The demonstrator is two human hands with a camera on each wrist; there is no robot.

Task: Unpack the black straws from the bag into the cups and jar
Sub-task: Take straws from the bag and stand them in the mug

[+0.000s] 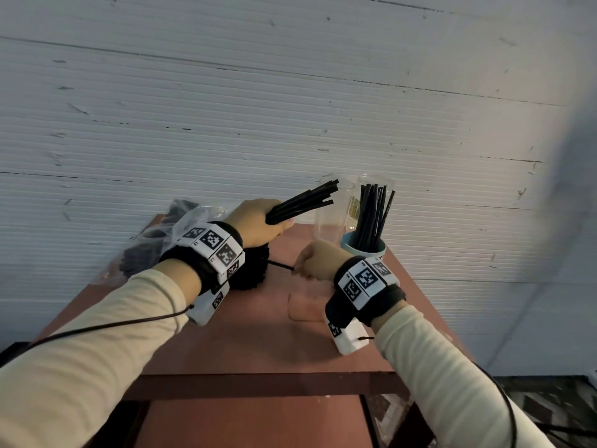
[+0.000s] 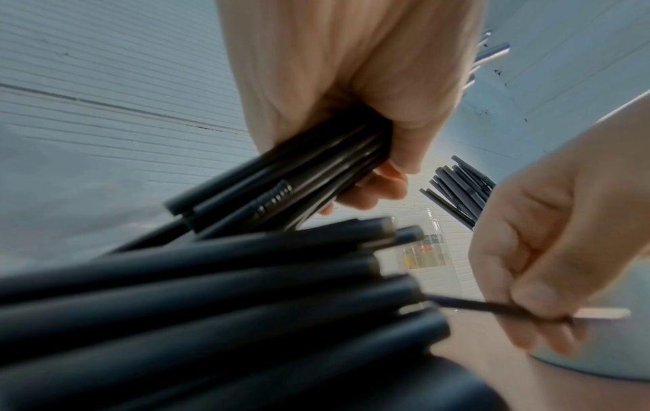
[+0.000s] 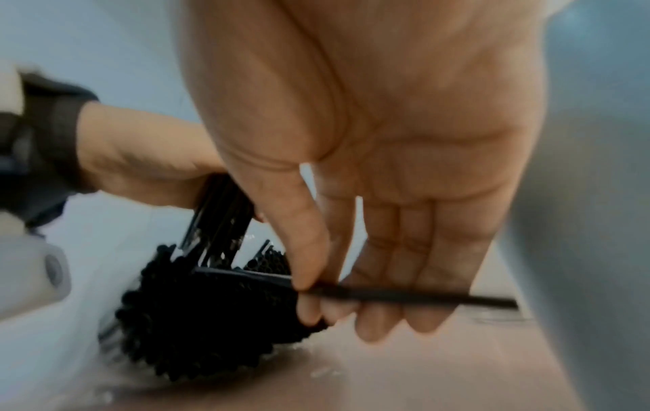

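My left hand (image 1: pixel 258 223) grips a bundle of black straws (image 1: pixel 303 202), their ends pointing up and right toward the cups; the same grip shows in the left wrist view (image 2: pixel 316 166). Below it, the open end of the bag's straw pack (image 1: pixel 255 270) lies on the table, seen as a black mass of straw ends (image 3: pixel 197 319). My right hand (image 1: pixel 315 260) pinches one thin black straw (image 1: pixel 279 265) between thumb and fingers (image 3: pixel 309 280), its far end still in the pack. A blue cup (image 1: pixel 365 250) holds several straws. A clear glass (image 1: pixel 329 215) and a clear jar (image 1: pixel 374 192) stand behind.
The clear plastic bag (image 1: pixel 155 240) with more dark straw packs lies at the table's back left corner. The red-brown table (image 1: pixel 258 334) is narrow, its edges close on both sides. A white ribbed wall (image 1: pixel 290 108) stands right behind it. A cable runs along my left sleeve.
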